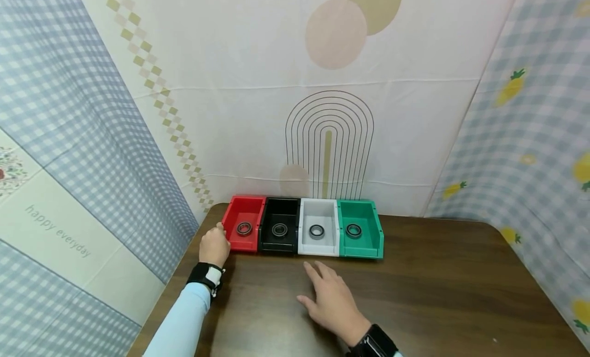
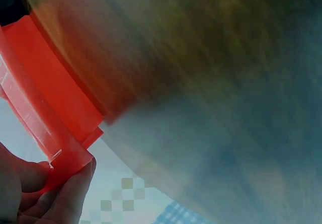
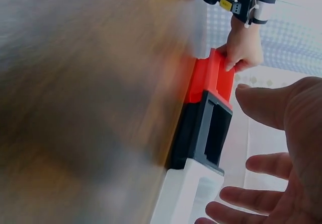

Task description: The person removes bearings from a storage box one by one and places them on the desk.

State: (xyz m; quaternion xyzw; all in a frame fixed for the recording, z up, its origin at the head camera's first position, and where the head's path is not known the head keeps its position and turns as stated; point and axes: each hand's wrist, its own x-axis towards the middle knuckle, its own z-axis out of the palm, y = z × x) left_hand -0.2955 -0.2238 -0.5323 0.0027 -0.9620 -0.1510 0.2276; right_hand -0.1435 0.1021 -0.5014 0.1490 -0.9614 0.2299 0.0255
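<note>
My left hand (image 1: 214, 246) pinches the left wall of the red bin (image 1: 236, 242) between thumb and fingers; the left wrist view shows the thumb (image 2: 34, 176) on one side of that wall. The red bin stands first in a row, followed by a black bin (image 1: 278, 248), a white bin (image 1: 319, 250) and a green bin (image 1: 361, 252). A ring-shaped bearing lies in each, such as the bearing (image 1: 244, 228) in the red one. In front of the white bin, my right hand (image 1: 333, 301) is held over the table with fingers spread, holding nothing.
The bins stand at the back edge of a brown wooden table (image 1: 438, 290). Behind them hangs a white patterned cloth (image 1: 239, 131). Checked cloths hang at the left (image 1: 101, 111) and the right (image 1: 521, 157).
</note>
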